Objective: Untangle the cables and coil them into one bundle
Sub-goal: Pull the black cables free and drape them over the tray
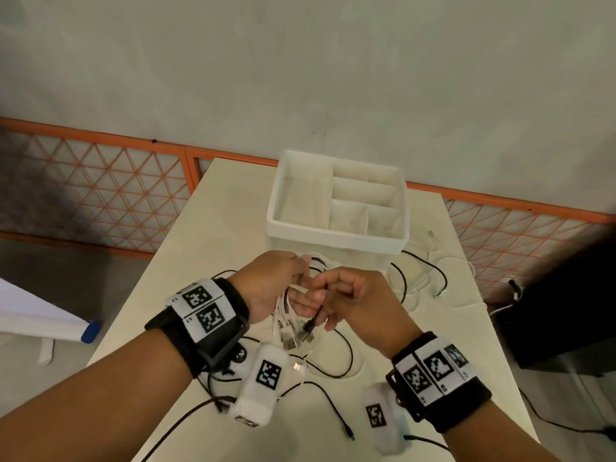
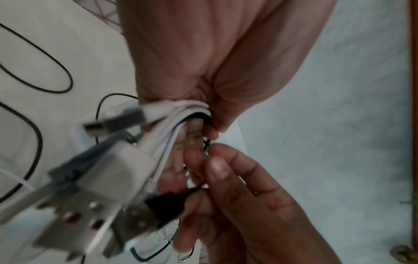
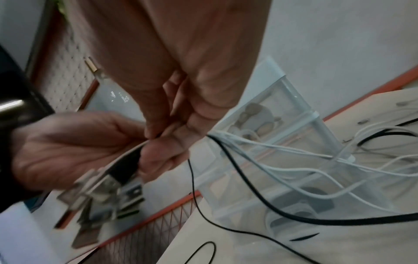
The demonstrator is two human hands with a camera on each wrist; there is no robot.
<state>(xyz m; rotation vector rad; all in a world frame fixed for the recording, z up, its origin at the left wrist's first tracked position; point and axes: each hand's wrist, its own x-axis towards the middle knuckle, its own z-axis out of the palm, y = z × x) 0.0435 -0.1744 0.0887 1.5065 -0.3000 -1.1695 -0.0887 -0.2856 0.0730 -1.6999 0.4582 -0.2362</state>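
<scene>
Both hands [image 1: 320,295] on cables [image 1: 286,315]

I have a bunch of white cables [image 1: 283,306] gathered in my left hand [image 1: 266,288], their metal USB plugs [image 1: 293,341] hanging down side by side below my palm. My right hand [image 1: 353,305] pinches a black cable [image 1: 320,313] just above its black plug [image 1: 308,326], against that bunch. Loose black cable [image 1: 336,365] loops over the near half of the desk [image 1: 206,235], and more white cable [image 1: 430,278] trails toward its right edge.
</scene>
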